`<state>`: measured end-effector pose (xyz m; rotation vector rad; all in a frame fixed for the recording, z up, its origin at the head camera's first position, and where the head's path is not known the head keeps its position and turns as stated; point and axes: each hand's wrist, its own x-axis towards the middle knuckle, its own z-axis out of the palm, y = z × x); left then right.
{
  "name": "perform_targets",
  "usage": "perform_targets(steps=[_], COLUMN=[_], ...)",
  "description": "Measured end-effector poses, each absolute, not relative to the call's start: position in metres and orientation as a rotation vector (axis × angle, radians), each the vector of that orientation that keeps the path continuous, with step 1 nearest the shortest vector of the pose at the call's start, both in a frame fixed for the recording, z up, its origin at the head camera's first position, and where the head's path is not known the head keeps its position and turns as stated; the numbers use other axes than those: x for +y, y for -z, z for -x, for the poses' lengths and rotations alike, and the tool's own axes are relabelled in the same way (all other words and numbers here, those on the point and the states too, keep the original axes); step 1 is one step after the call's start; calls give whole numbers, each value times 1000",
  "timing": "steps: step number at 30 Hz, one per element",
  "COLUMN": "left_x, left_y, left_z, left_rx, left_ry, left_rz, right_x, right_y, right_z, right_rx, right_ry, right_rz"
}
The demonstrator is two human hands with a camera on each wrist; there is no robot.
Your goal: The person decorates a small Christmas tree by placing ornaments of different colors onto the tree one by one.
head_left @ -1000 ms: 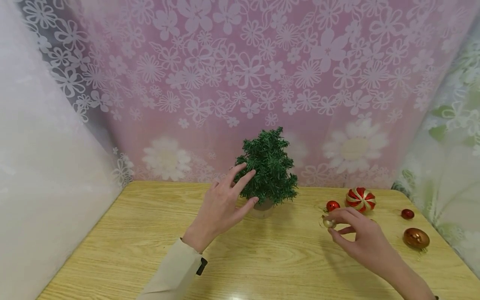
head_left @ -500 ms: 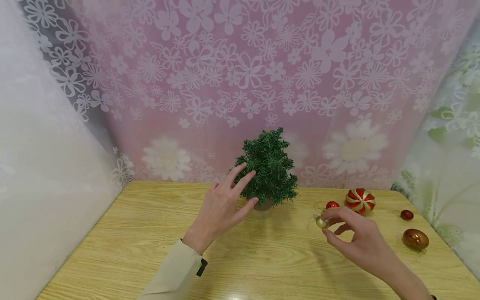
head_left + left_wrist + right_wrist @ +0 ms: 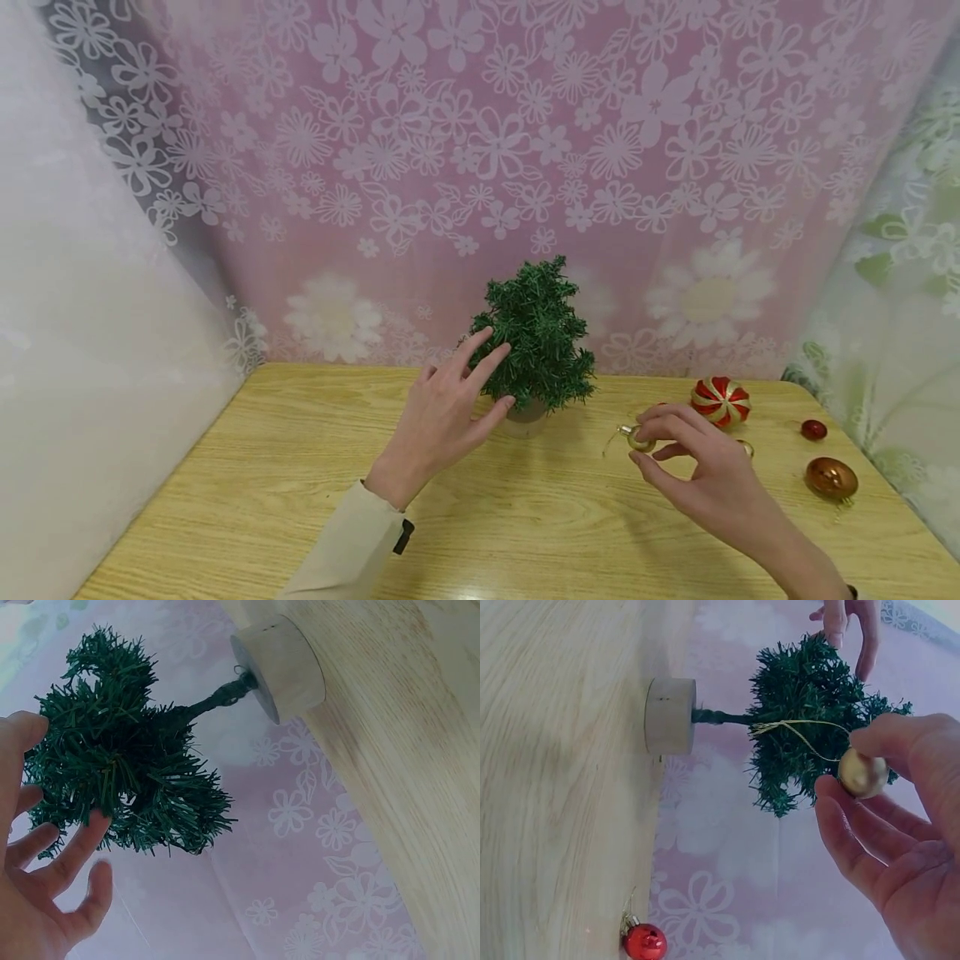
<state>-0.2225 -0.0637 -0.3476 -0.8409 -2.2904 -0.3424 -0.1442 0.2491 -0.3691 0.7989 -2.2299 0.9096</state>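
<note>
A small artificial Christmas tree (image 3: 536,333) stands upright on a round wooden base (image 3: 289,667) near the back of the table. My left hand (image 3: 442,408) is at the tree's left side, fingers spread and fingertips right at the branches. To the right of the tree, my right hand (image 3: 712,467) pinches a small gold bauble (image 3: 864,774) between thumb and fingers, above the table. The bauble's cap points left toward the tree, and a thin gold thread loop (image 3: 802,724) hangs from it.
A red-and-gold striped ornament (image 3: 721,401), a dark red bauble (image 3: 813,430) and a copper ornament (image 3: 831,477) lie at the right of the wooden table (image 3: 300,500). A bright red bauble (image 3: 645,942) is mostly hidden behind my right hand in the head view.
My right hand has shifted left with the gold bauble, which has turned so its cap shows. Another gold piece now shows behind that hand. My left hand stays in place.
</note>
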Motion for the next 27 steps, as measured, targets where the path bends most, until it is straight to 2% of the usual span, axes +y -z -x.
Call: perform_targets(steps=[11,20,27], left_x=[-65,-58,-44], left_y=[359,370,385], left_z=[219,199,180], left_rx=[-2179,-1971,-2096], left_ry=[316,568,811], left_rz=[822,962,1028], right_x=[242,235,228], right_y=[363,357,356], right_z=[144,142,139], right_rx=[-2224,-2228,-2262], right_ry=[-889,-886,-950], right_rz=[-819,-845,-850])
